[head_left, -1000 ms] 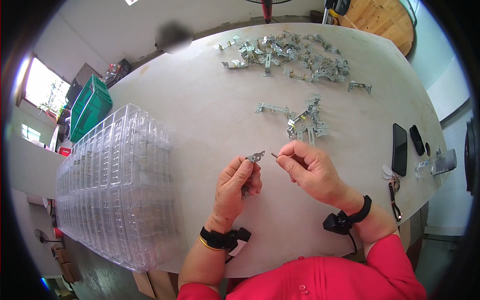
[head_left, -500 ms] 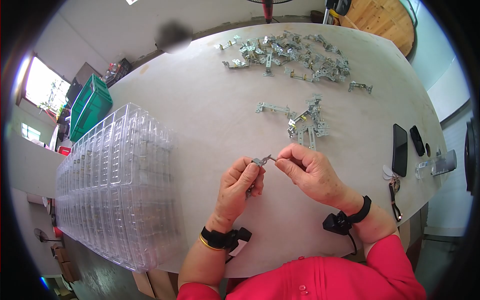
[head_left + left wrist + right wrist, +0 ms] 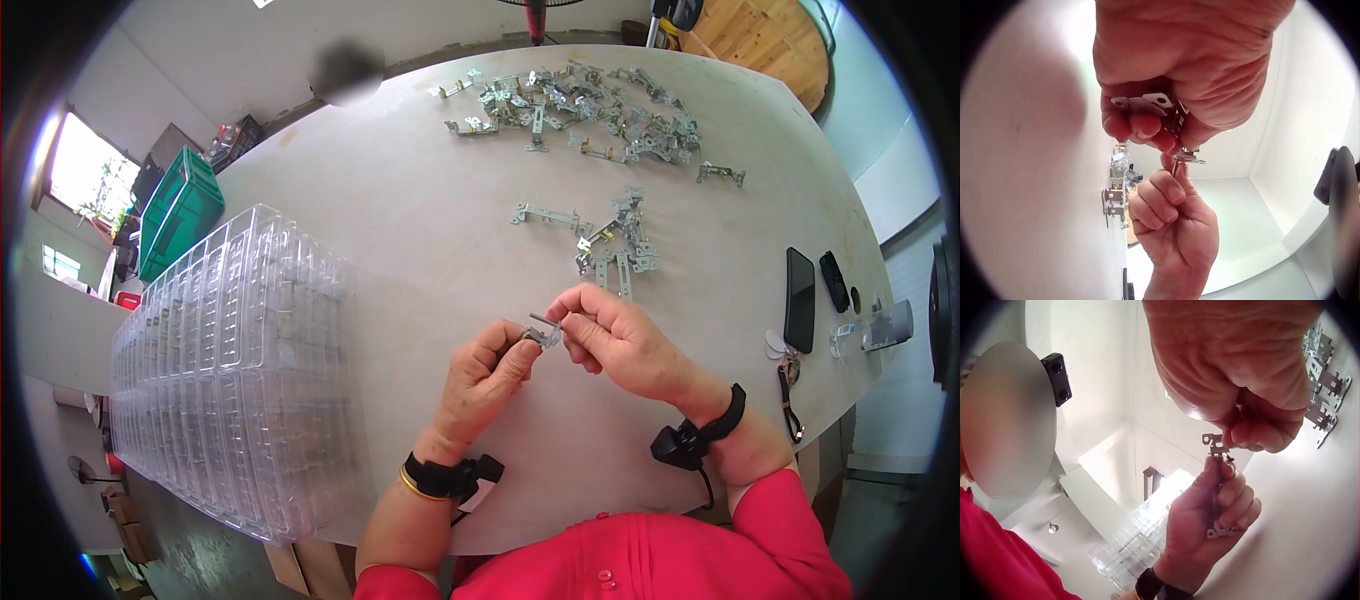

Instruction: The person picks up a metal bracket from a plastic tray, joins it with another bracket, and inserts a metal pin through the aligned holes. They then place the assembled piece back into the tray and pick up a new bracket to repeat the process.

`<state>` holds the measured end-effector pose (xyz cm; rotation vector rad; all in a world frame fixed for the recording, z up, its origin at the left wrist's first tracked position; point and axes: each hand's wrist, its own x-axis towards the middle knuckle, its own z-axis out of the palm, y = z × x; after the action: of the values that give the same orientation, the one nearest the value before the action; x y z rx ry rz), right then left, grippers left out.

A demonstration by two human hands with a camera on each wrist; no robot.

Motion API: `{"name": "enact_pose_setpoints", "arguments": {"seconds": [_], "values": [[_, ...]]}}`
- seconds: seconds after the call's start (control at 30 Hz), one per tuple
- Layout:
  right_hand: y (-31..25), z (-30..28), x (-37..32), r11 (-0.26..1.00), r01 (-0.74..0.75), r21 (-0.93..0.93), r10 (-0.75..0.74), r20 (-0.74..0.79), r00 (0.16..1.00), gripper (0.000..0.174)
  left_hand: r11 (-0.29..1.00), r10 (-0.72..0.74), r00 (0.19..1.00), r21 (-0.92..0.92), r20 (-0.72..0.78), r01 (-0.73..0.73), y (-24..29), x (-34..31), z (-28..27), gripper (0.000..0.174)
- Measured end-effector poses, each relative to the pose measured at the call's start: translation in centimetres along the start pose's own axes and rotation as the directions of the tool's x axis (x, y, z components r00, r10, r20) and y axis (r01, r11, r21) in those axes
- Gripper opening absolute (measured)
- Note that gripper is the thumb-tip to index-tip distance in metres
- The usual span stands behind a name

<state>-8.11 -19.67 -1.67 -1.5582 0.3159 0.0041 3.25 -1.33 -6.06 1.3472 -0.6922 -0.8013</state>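
Note:
My left hand grips a small silver sheet-metal bracket over the table. One end of it sticks out past the thumb and forefinger, and its other flat end shows below the curled fingers in the right wrist view. My right hand pinches a thin metal rod right at the bracket's upper end. In the left wrist view the rod meets the bracket's tabs, with the right fingers curled behind it. The middle of the bracket is hidden by the left fingers.
A small cluster of similar brackets lies beyond the hands, with a larger heap at the far edge. Stacked clear plastic trays stand at left, near a green crate. A phone and keys lie at right.
The rod and bracket, apart at first, have come together. The left hand has moved right and tilted the bracket, while the rod has turned to point up and left.

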Motion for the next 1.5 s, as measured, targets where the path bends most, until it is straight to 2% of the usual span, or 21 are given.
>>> {"name": "enact_pose_setpoints", "arguments": {"seconds": [0.13, 0.47, 0.53, 0.57, 0.63, 0.67, 0.73, 0.77, 0.83, 0.87, 0.93, 1.07, 1.13, 1.27, 1.33, 1.5], "values": [[0.2, -0.6, 0.3, 0.986, -0.070, 0.150, 0.053, 0.117, 0.992, 0.023, 0.993, 0.049, 0.999, 0.110, 0.023, -0.051, 0.1, -0.1, 0.1, 0.017], [0.3, -0.6, 0.2, 0.990, -0.104, 0.093, 0.093, 0.112, 0.989, 0.015, 0.960, 0.082, 0.995, 0.264, 0.065, -0.096, -0.1, -0.1, 0.5, 0.019], [0.5, -0.3, 0.3, 0.998, 0.026, 0.049, -0.028, 0.048, 0.998, 0.013, 0.950, 0.093, 0.992, 0.290, 0.086, -0.115, 0.2, -0.2, 0.6, 0.015], [0.7, -0.2, 0.3, 0.998, 0.025, 0.049, -0.028, 0.048, 0.998, 0.013, 0.950, 0.093, 0.992, 0.290, 0.087, -0.114, 0.3, -0.2, 0.6, 0.015], [1.5, -0.1, 0.5, 0.989, 0.148, -0.029, -0.150, -0.100, 0.984, 0.011, 0.916, 0.154, 0.980, 0.353, 0.125, -0.189, 0.4, -0.2, 0.8, 0.015], [1.8, -0.2, 0.7, 0.989, 0.148, -0.029, -0.150, -0.100, 0.984, 0.011, 0.916, 0.154, 0.980, 0.353, 0.124, -0.189, 0.4, -0.2, 1.0, 0.015], [2.2, -0.3, 1.0, 0.966, 0.252, -0.059, -0.258, -0.162, 0.952, 0.011, 0.927, 0.149, 0.988, 0.342, 0.041, -0.154, 0.4, -0.2, 1.2, 0.014], [2.0, -0.3, 0.9, 0.966, 0.252, -0.060, -0.258, -0.162, 0.952, 0.011, 0.927, 0.149, 0.988, 0.341, 0.041, -0.154, 0.3, -0.2, 1.2, 0.014], [1.0, -0.4, 0.5, 0.990, 0.139, 0.005, -0.138, -0.084, 0.987, 0.011, 0.888, 0.225, 0.972, 0.426, -0.066, -0.176, -0.1, 0.0, 1.2, 0.014], [0.8, -0.3, 0.3, 0.990, 0.139, 0.005, -0.138, -0.084, 0.987, 0.011, 0.888, 0.225, 0.972, 0.426, -0.066, -0.176, -0.3, 0.0, 1.2, 0.014], [0.5, 0.2, 0.1, 0.998, 0.044, 0.042, -0.042, -0.067, 0.997, 0.012, 0.868, 0.289, 0.951, 0.449, -0.108, -0.213, -0.6, 0.2, 1.2, 0.015], [0.7, 0.0, 0.2, 0.998, 0.015, 0.058, -0.015, 0.008, 1.000, 0.013, 0.849, 0.303, 0.950, 0.474, -0.074, -0.234, -0.3, 0.2, 1.1, 0.016], [1.1, -0.2, 0.3, 0.997, 0.037, 0.063, -0.038, 0.023, 0.999, 0.013, 0.799, 0.301, 0.954, 0.548, -0.007, -0.248, -0.1, 0.1, 1.0, 0.018], [0.5, -0.2, 0.3, 0.998, 0.058, 0.038, -0.057, -0.015, 0.998, 0.012, 0.816, 0.258, 0.966, 0.530, 0.021, -0.230, 0.6, -0.1, 1.0, 0.021], [0.6, -0.4, 0.4, 0.991, 0.112, 0.068, -0.108, -0.057, 0.993, 0.011, 0.935, 0.202, 0.977, 0.308, -0.062, -0.174, 0.3, -0.3, 1.1, 0.027], [0.1, -1.2, 0.4, 0.988, 0.135, 0.073, -0.127, -0.096, 0.987, 0.010, 0.959, 0.104, 0.995, 0.266, -0.004, -0.099, -0.6, -0.2, 0.1, 0.031]]}}
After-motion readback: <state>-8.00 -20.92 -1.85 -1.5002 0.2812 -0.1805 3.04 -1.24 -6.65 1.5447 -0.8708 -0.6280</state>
